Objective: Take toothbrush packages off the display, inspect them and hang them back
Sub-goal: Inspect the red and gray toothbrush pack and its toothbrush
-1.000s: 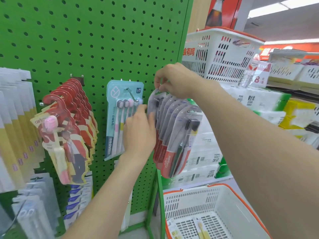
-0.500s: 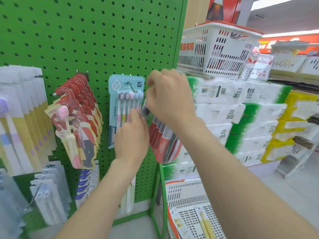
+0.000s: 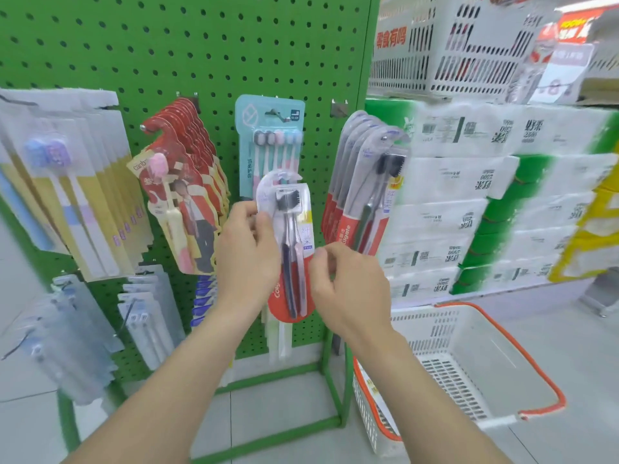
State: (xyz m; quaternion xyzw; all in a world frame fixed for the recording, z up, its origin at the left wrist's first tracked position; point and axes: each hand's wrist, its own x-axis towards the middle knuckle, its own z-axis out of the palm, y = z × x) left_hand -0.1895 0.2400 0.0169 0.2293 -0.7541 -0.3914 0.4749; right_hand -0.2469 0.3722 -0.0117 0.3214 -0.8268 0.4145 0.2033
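Unhooked, toothbrush package (image 3: pixel 293 229) held clear; left hand (image 3: pixel 248 259) and right hand (image 3: pixel 348 293) pinch its edges.

A green pegboard display (image 3: pixel 167 45) on a green frame stood on the tiled floor (image 3: pixel 284 416). From its hooks hung rows of toothbrush packs: white-and-yellow cards (image 3: pixel 83 182) at the left, red cards (image 3: pixel 187 162) beside them, a single teal multi-pack (image 3: pixel 268 125) in the middle, and clear, red-bottomed packs (image 3: pixel 361 189) at the right edge. Lower down hung rows of clear bluish packs (image 3: pixel 147 316). A white basket (image 3: pixel 435 333) with an orange rim sat on the floor just beside the frame's right foot.
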